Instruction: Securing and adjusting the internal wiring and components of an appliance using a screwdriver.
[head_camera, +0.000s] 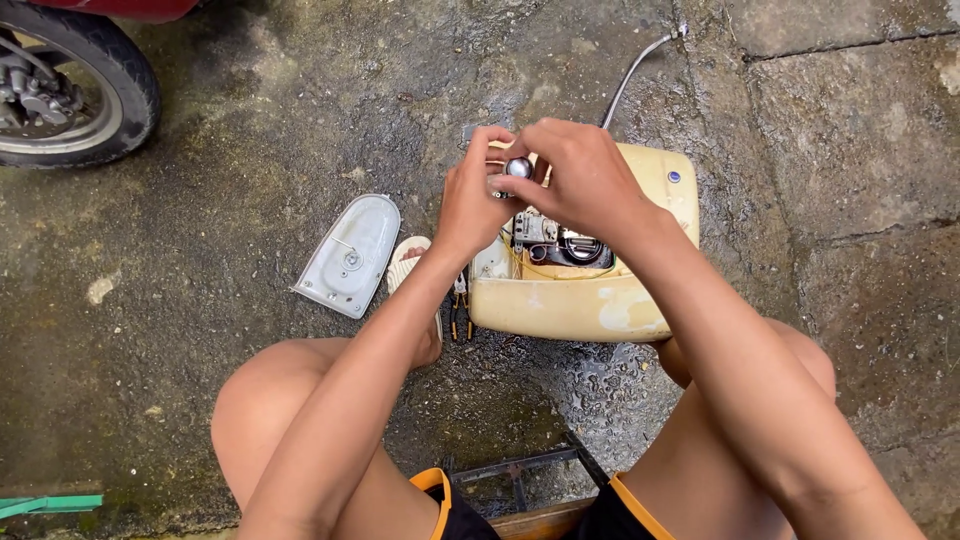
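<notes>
Bulb (518, 167), small w/ a shiny metal-looking cap, sits pinched between your two hands, just above the open cream housing (585, 300) on the wet concrete floor (200, 260). Your left hand (470, 200) has its fingers closed round the part below the bulb; your right hand (580, 175) curls over the top, fingertips closed on the bulb itself. Exactly how the two parts join is hidden by your fingers.

Handling, as a judgement: it's light, prob. glass, so fragile; smooth & maybe slick given the damp all round. Hold it by the base, not the dome, and keep the squeeze gentle.

Rel. to the housing: wiring & a dark metal unit (560, 245) lie inside it, right under your hands. A grey cable (635, 70) runs off from its far edge. Pliers (460, 315) lie just beside its left side, near your sandalled foot (410, 265). The grey-white teardrop cover (350, 255) lies further left, apart from it. A motorbike wheel (70, 85) stands well off to the far left.
</notes>
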